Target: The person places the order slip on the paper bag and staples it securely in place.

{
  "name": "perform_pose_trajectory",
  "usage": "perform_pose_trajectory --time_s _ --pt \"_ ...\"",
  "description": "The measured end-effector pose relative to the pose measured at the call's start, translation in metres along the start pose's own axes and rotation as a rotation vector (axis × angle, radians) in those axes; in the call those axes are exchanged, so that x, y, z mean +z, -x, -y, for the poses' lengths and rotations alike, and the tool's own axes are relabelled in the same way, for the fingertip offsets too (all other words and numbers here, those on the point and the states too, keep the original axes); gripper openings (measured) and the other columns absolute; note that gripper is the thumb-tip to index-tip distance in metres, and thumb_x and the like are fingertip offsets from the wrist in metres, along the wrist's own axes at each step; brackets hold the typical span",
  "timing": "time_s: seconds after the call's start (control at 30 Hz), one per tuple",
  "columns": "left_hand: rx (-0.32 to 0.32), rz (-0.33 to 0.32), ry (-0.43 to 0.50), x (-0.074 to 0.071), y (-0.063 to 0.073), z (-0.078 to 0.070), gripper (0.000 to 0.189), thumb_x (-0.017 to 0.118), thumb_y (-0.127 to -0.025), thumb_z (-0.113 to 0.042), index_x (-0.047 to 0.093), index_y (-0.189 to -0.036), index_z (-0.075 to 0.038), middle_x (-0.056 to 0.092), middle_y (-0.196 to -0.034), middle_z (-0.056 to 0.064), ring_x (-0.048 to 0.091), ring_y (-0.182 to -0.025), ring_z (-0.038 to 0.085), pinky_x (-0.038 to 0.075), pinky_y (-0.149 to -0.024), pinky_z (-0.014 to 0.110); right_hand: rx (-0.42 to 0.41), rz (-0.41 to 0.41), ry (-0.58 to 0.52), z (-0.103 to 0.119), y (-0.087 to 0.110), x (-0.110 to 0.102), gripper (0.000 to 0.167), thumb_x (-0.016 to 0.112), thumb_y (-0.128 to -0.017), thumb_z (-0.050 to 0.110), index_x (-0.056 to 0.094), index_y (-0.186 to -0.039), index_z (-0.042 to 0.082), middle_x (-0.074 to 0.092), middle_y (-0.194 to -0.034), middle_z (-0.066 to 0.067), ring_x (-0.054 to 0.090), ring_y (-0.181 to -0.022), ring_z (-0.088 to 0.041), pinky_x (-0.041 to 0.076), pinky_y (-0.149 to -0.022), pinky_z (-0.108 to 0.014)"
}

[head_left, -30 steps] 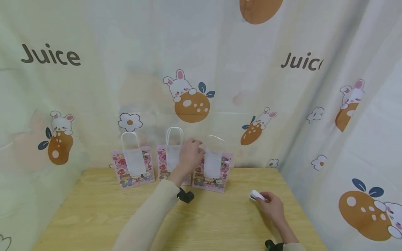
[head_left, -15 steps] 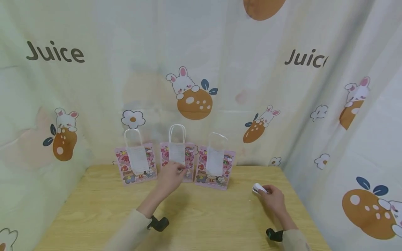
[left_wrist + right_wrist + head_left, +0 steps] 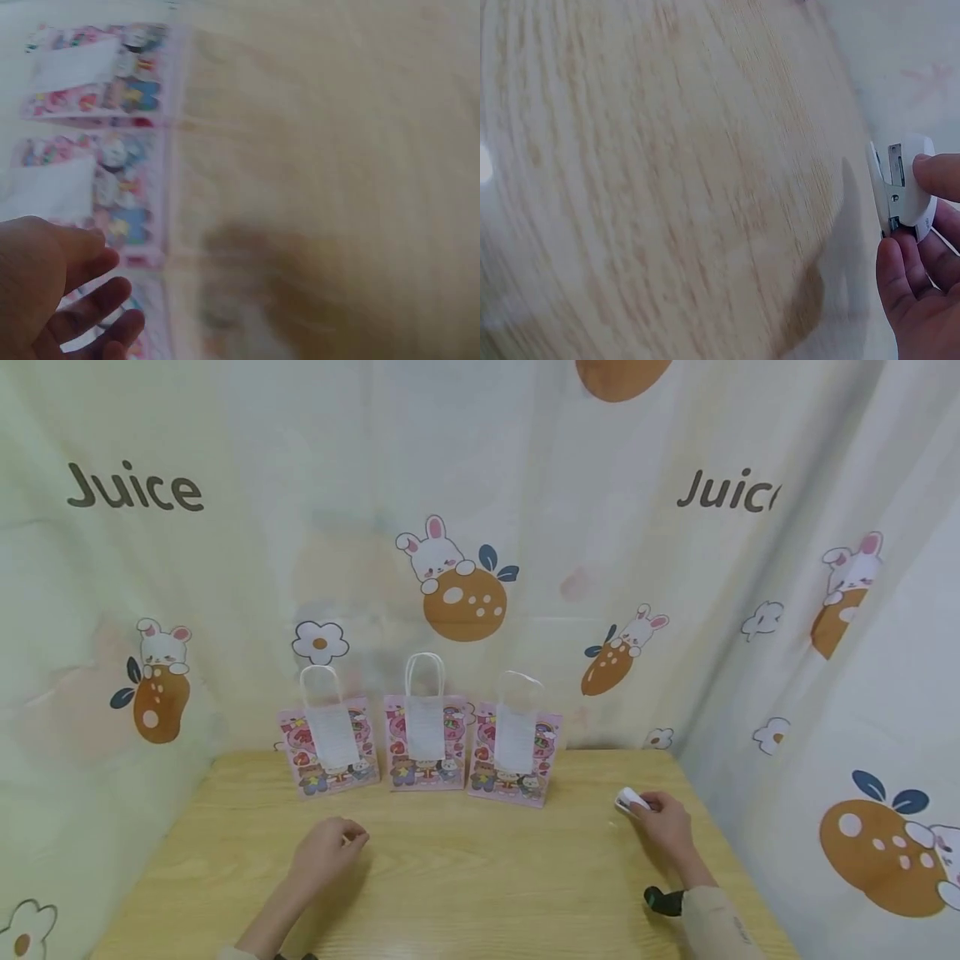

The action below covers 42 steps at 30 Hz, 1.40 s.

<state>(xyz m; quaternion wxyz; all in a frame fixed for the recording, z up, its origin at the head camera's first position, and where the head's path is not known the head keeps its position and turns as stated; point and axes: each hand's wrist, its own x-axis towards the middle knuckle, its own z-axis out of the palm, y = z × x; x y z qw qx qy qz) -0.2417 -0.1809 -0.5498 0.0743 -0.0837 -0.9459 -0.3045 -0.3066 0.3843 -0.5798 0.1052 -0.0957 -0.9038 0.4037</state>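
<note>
Three pink gift bags with cartoon prints stand in a row at the back of the table: the left bag (image 3: 309, 779), the middle bag (image 3: 402, 770) and the right bag (image 3: 483, 775). Each has white looped handles and a white panel on its front, like the middle panel (image 3: 425, 731). My left hand (image 3: 326, 852) hovers over the table in front of the left bag, fingers loosely bent around nothing. At the right, my right hand (image 3: 669, 827) grips a small white stapler (image 3: 911, 180) between thumb and fingers.
The light wood table (image 3: 487, 877) reaches back to a printed curtain (image 3: 525, 568), which hangs right behind the bags. More curtain (image 3: 862, 693) closes off the right side. A black wrist device (image 3: 663, 902) sits on my right wrist.
My left hand has drawn back from between the middle and right bags, moving left and toward me. My right hand still holds the stapler and has barely shifted.
</note>
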Motion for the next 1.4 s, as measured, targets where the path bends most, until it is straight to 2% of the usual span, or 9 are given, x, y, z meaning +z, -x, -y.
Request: perform_pose_trajectory --time_s 0.13,0.2,0.37,0.47,0.6,0.77,0.97,1.23,1.4 --pt "-0.067 0.074 -0.006 -0.001 0.031 0.025 0.005 0.07 -0.088 -0.017 0.073 -0.085 -0.016 0.067 -0.083 -0.008 0.06 -0.077 0.01 0.054 -0.071 0.037 0.044 0.04 0.024 -0.006 0.011 -0.003 0.041 0.065 -0.094 0.025 0.06 -0.114 -0.01 0.064 -0.103 -0.023 0.058 -0.093 -0.032 0.045 -0.074 -0.035" --pt "-0.077 0.089 -0.033 -0.007 0.039 0.036 0.004 0.071 -0.088 -0.019 0.072 -0.084 -0.017 0.065 -0.082 -0.009 0.06 -0.077 0.01 0.054 -0.072 0.037 0.063 0.043 0.029 -0.007 0.013 -0.002 0.041 0.066 -0.093 0.025 0.06 -0.115 -0.01 0.064 -0.104 -0.022 0.058 -0.093 -0.031 0.046 -0.075 -0.035" --pt "-0.015 0.025 -0.125 -0.038 0.037 0.067 0.01 0.075 -0.085 -0.022 0.072 -0.088 -0.013 0.065 -0.083 -0.003 0.062 -0.073 0.016 0.054 -0.064 0.039 0.05 0.028 -0.005 -0.007 0.006 0.001 0.043 0.064 -0.094 0.027 0.058 -0.115 -0.01 0.062 -0.105 -0.025 0.057 -0.095 -0.034 0.047 -0.078 -0.041" --pt "-0.044 0.036 -0.159 -0.052 0.039 0.086 0.017 0.075 -0.086 -0.025 0.072 -0.094 -0.01 0.067 -0.087 0.001 0.063 -0.075 0.019 0.054 -0.063 0.04 0.067 0.057 -0.011 -0.01 0.004 0.005 0.043 0.064 -0.094 0.026 0.058 -0.116 -0.011 0.062 -0.105 -0.025 0.058 -0.095 -0.034 0.048 -0.077 -0.039" --pt "-0.089 0.06 -0.174 -0.058 0.042 0.103 0.023 0.073 -0.088 -0.03 0.073 -0.1 -0.01 0.068 -0.091 0.003 0.064 -0.077 0.021 0.054 -0.066 0.042 0.088 0.068 -0.022 -0.014 0.003 0.01 0.041 0.065 -0.094 0.024 0.058 -0.116 -0.01 0.063 -0.106 -0.024 0.058 -0.095 -0.033 0.047 -0.075 -0.035" --pt "-0.074 -0.023 -0.137 -0.051 0.038 0.099 0.026 0.071 -0.089 -0.029 0.072 -0.104 -0.008 0.068 -0.094 0.008 0.064 -0.081 0.024 0.053 -0.071 0.046 0.074 0.046 -0.044 -0.011 -0.006 0.007 0.043 0.064 -0.094 0.024 0.056 -0.118 -0.011 0.06 -0.108 -0.027 0.056 -0.096 -0.035 0.046 -0.079 -0.041" --pt "-0.073 -0.079 -0.098 -0.03 0.046 0.093 0.025 0.072 -0.089 -0.027 0.072 -0.104 -0.007 0.068 -0.099 0.011 0.065 -0.087 0.028 0.053 -0.076 0.049 0.068 0.074 0.001 -0.013 -0.001 0.006 0.044 0.064 -0.094 0.025 0.055 -0.117 -0.011 0.06 -0.108 -0.027 0.057 -0.096 -0.035 0.047 -0.079 -0.043" --pt "-0.026 -0.155 -0.117 -0.018 0.045 0.077 0.029 0.074 -0.087 -0.029 0.071 -0.108 -0.008 0.068 -0.107 0.013 0.06 -0.1 0.04 0.041 -0.088 0.062 0.075 0.065 -0.021 -0.009 0.0 0.014 0.044 0.066 -0.092 0.024 0.054 -0.119 -0.009 0.059 -0.111 -0.027 0.056 -0.097 -0.036 0.047 -0.08 -0.045" --pt "-0.058 -0.127 -0.158 -0.01 0.045 0.074 0.045 0.071 -0.088 -0.038 0.065 -0.121 -0.008 0.061 -0.123 0.02 0.052 -0.112 0.048 0.036 -0.087 0.07 0.003 0.046 0.051 0.001 0.007 0.015 0.05 0.065 -0.091 0.02 0.048 -0.126 -0.011 0.053 -0.121 -0.034 0.054 -0.103 -0.043 0.046 -0.084 -0.052"
